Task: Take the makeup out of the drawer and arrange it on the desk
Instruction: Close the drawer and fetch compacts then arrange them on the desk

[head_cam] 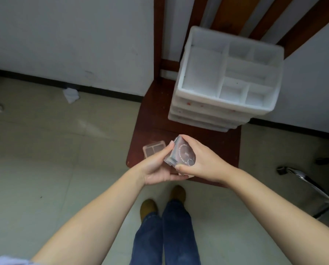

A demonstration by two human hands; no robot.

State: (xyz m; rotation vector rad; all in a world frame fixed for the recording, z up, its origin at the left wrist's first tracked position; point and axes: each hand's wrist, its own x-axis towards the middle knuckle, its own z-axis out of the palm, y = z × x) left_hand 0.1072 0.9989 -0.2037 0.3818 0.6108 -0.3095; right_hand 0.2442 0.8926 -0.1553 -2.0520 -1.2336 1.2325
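Both hands on clear makeup case [181, 153]: left hand [158, 167] cups it w/ thumb up the side, right hand [202, 159] grips top. Palette [153, 150] lies on bench [207, 138].

- A white drawer organizer [226, 81] fills the back of a wooden chair seat [152, 119]; its open top compartments can be reached from above.
- The seat's front edge is crowded: a small palette [153, 150] lies at the left, with the left hand [158, 167] and right hand [200, 161] just beside it, gripping a clear compact [181, 153].
- Bare seat shows between organizer and hands.
- A chrome chair base [320, 190] stands on the floor at right.
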